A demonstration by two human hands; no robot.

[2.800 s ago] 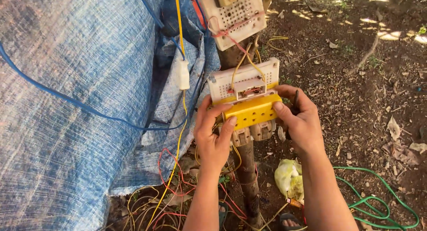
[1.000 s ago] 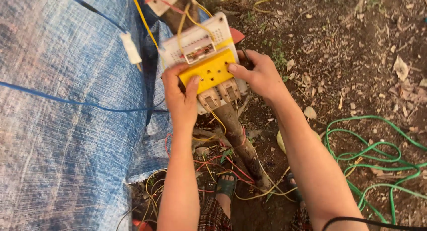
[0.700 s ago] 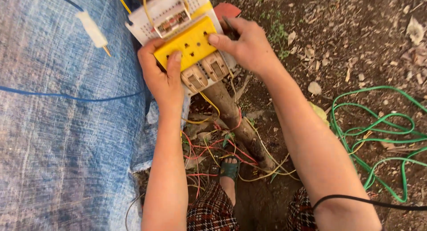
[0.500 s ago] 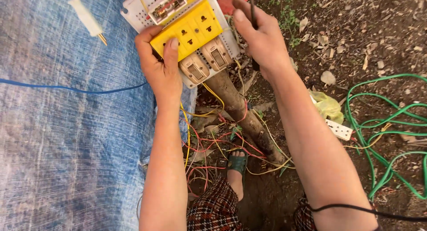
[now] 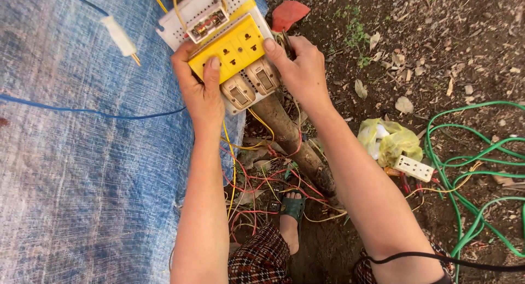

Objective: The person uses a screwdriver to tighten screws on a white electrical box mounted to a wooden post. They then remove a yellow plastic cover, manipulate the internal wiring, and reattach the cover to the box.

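Observation:
A yellow socket plate (image 5: 232, 48) sits on a white electrical board (image 5: 199, 13) fixed to a wooden post (image 5: 292, 142). My left hand (image 5: 199, 90) grips the plate's left end, thumb on its face. My right hand (image 5: 298, 71) holds the plate's right end, with a thin dark tool between the fingers. Two beige switch blocks (image 5: 249, 84) lie just under the plate, between my hands. Yellow wires (image 5: 178, 2) loop over the board's top.
A blue tarp (image 5: 82, 169) covers the left side, with a blue cable (image 5: 82, 110) and a white plug (image 5: 120, 37) across it. Tangled red and yellow wires (image 5: 257, 191) lie by my sandalled foot (image 5: 292, 215). A green cable (image 5: 481, 169), a white socket strip (image 5: 414, 168) and a yellow bag (image 5: 391, 142) lie at right.
The view has tilted down and shifted, so the board now sits at the top of the frame. Both hands stay on the yellow plate; the right hand slid to its right end.

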